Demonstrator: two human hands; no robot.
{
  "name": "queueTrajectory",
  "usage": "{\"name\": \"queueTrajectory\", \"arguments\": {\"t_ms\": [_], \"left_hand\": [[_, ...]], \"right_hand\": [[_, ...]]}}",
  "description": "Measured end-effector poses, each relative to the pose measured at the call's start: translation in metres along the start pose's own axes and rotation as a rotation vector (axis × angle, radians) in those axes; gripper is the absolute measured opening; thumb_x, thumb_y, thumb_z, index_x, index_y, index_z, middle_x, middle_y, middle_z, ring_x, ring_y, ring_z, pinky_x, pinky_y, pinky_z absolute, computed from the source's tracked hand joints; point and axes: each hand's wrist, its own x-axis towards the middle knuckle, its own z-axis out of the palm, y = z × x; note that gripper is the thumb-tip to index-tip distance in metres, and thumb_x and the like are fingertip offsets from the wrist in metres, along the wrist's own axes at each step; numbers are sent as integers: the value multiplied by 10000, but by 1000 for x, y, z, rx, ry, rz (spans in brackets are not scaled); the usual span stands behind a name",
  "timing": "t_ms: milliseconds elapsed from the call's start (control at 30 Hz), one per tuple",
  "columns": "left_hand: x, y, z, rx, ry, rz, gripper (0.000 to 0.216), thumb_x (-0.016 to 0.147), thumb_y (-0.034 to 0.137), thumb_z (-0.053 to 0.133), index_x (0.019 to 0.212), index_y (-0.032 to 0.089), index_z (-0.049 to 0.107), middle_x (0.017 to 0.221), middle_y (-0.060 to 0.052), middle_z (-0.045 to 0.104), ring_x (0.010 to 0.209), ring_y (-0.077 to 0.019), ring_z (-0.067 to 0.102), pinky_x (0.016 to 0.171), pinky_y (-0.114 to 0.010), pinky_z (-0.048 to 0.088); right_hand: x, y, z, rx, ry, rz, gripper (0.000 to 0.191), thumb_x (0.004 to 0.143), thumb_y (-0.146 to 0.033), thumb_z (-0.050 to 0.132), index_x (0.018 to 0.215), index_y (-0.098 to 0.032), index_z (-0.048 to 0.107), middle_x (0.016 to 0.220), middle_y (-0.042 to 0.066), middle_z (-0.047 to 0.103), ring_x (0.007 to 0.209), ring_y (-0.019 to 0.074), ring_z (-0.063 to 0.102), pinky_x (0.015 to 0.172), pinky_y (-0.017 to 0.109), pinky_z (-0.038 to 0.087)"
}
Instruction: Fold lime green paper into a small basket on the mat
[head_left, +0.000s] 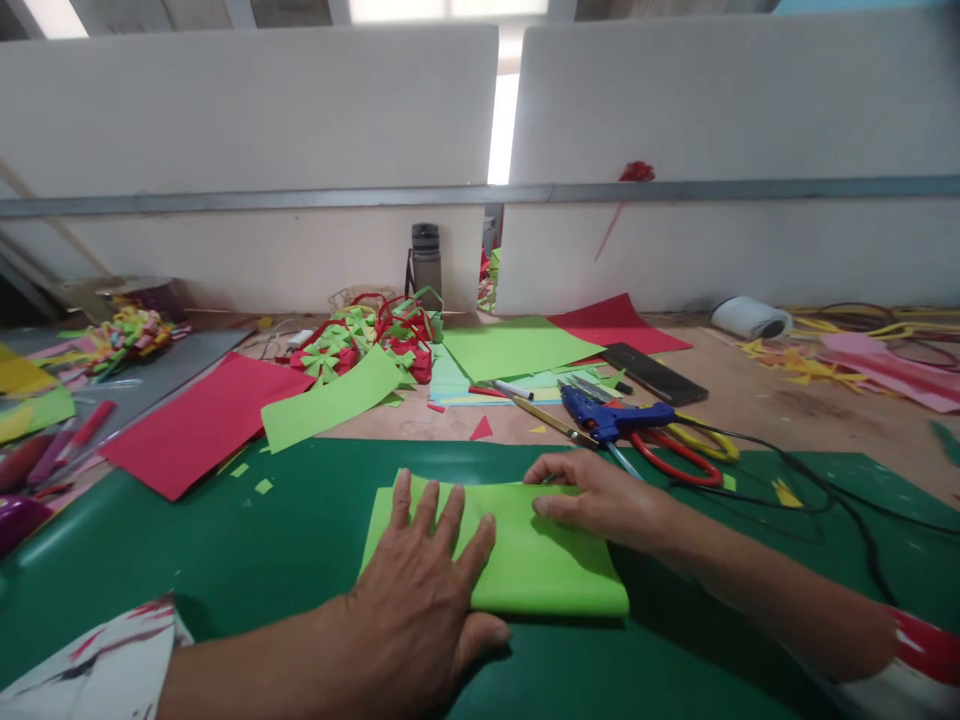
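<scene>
A folded sheet of light green paper (540, 565) lies on the dark green cutting mat (247, 560), its fold toward me. My left hand (424, 600) lies flat on the sheet's left half, fingers spread and open. My right hand (592, 495) rests on the sheet's far right corner, fingers stretched along the far edge and pressing it down. Neither hand holds anything.
Beyond the mat lie a blue glue gun (611, 415) with a black cord, red and yellow scissors (679, 455), a pen (514, 388), a black phone (652, 373), red paper (202, 420), a green strip (330, 400), paper bows (375, 340) and a bottle (426, 258).
</scene>
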Motion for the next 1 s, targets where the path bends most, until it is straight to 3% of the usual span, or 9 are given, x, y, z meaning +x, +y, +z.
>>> {"name": "queueTrajectory", "arguments": {"t_ms": [167,267,367,500,633,767,867,1000], "left_hand": [[0,0,1,-28,-28,-20,719,871,622,411,1449,214,282,1474,-237,243,1340,-483,132,1001,-729,67],[4,7,-5,-90,-38,170,713,875,566,469,1454,217,244,1515,-179,168,1379,-410,50,1043,-675,115],[5,13,-16,-196,-121,308,657,900,558,430,1445,237,251,1519,-152,174,1389,-372,84,1048,-646,183],[2,16,-26,-268,-221,241,597,931,518,395,1444,246,259,1520,-145,158,1378,-396,80,1016,-677,216],[0,16,-20,-275,-188,211,639,907,566,409,1441,244,270,1518,-157,137,1371,-423,45,973,-734,189],[2,16,-12,-281,-182,188,708,874,659,360,1448,258,255,1519,-153,133,1367,-438,32,947,-774,123],[2,13,-12,-279,-181,157,717,875,659,358,1454,251,246,1514,-154,141,1365,-436,43,962,-762,115],[-11,2,-11,-253,-155,107,686,896,623,360,1452,232,265,1509,-141,153,1373,-412,61,1006,-718,124]], "right_hand": [[8,9,2,103,80,57,146,652,-277,607,743,-163,592,488,-57,490,432,85,406,434,214,298],[9,9,6,93,108,48,123,631,-237,610,723,-156,598,518,-51,506,454,83,414,445,215,297],[7,7,7,79,125,34,134,630,-234,617,736,-153,611,581,-28,549,510,98,452,480,223,319],[3,5,3,107,119,42,232,651,-337,634,790,-152,613,589,-24,554,519,110,476,499,235,348],[-3,3,-3,221,83,72,351,616,-404,687,859,-163,609,551,-44,560,501,117,501,498,236,377],[-5,5,-3,316,-4,82,263,574,-328,717,737,-166,588,589,-25,621,526,123,547,525,237,420],[-3,8,0,299,14,87,192,588,-299,688,657,-175,558,551,-35,602,490,112,524,484,224,401],[2,13,3,233,41,85,170,620,-310,653,691,-172,581,566,-19,618,501,128,538,475,231,406]]}}
